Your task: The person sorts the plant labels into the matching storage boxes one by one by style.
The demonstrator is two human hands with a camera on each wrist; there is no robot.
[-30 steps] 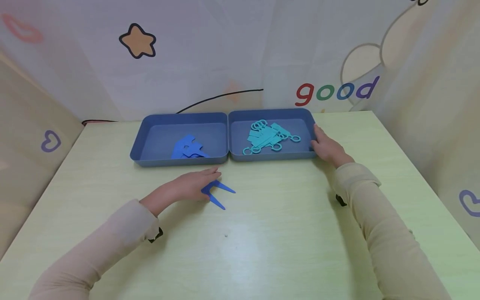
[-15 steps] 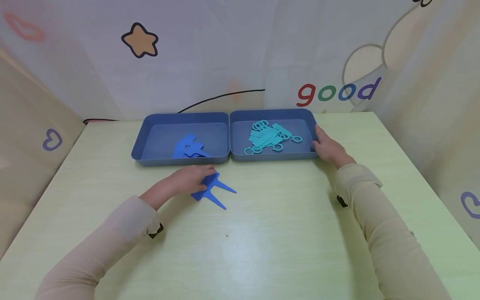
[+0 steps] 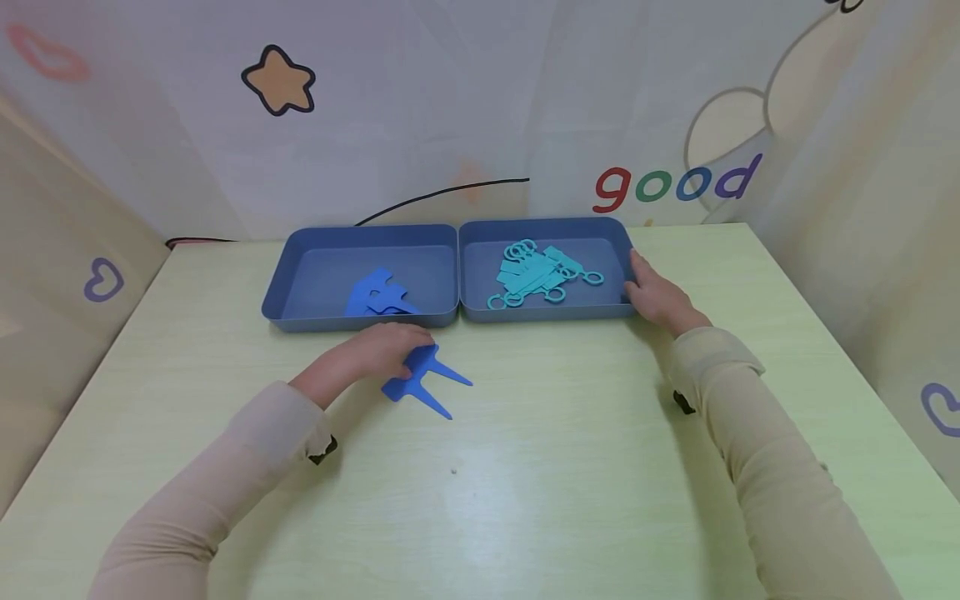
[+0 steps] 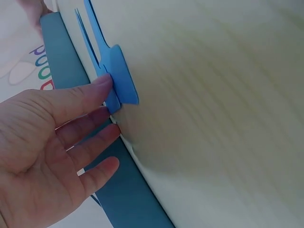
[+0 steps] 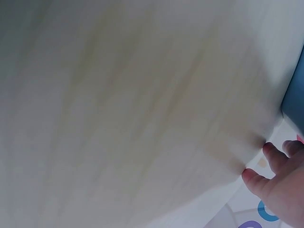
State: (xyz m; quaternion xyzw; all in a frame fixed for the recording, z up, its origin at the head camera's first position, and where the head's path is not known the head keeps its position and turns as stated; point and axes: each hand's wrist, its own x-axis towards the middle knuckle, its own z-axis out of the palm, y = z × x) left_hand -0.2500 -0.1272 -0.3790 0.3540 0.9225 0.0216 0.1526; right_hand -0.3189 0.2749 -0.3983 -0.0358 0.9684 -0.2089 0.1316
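In the head view, two blue T-shaped plant labels [image 3: 417, 385] with pointed stems lie side by side on the table, in front of the trays. My left hand [image 3: 384, 348] is over their broad heads. The left wrist view shows the thumb and index finger of my left hand [image 4: 57, 128] pinching the head of one label [image 4: 113, 103]; the other label [image 4: 124, 78] lies beside it. My right hand [image 3: 658, 298] rests its fingers against the right end of the right tray [image 3: 551, 314]. In the right wrist view the fingers of my right hand [image 5: 280, 178] are extended.
Several blue labels [image 3: 367, 296] lie in the left tray [image 3: 360, 322], which stands against the right one. Teal tags with ring ends [image 3: 534, 273] are piled in the right tray. A printed curtain [image 3: 412, 108] hangs behind the pale table [image 3: 525, 483].
My left hand drew back left off the blue labels, uncovering their heads, then shifted slightly toward the trays. The labels spread a little apart. My right hand stayed at the tray.
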